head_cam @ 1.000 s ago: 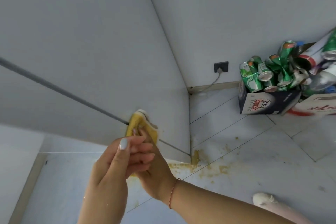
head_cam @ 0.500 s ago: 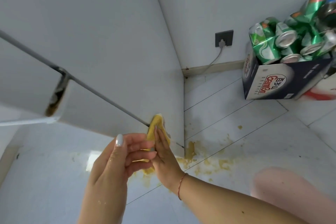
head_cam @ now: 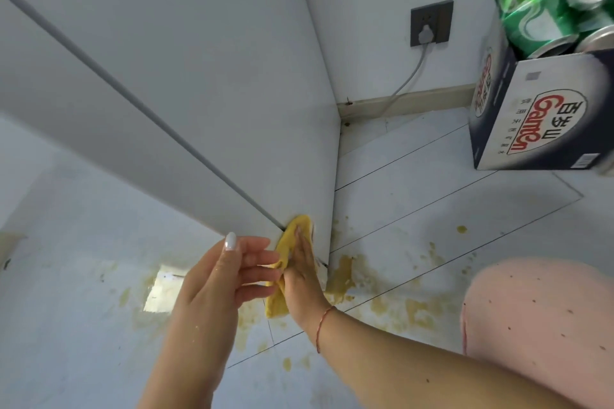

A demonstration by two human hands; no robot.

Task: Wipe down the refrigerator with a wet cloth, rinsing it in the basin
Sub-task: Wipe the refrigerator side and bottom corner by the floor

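Pressing yellow wet cloth point(head_cam: 288, 249) flat against pale grey refrigerator door point(head_cam: 199, 83) bottom corner: right hand point(head_cam: 304, 282), grip flat-fingered. Left hand point(head_cam: 226, 279) beside it, grip loosely open, fingertips touching cloth.

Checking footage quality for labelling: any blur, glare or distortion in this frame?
Head view: wide-angle bending skews the refrigerator edges; cans top right are smeared; a bright glare patch sits on the floor; yellow cloth and both hands are sharp.
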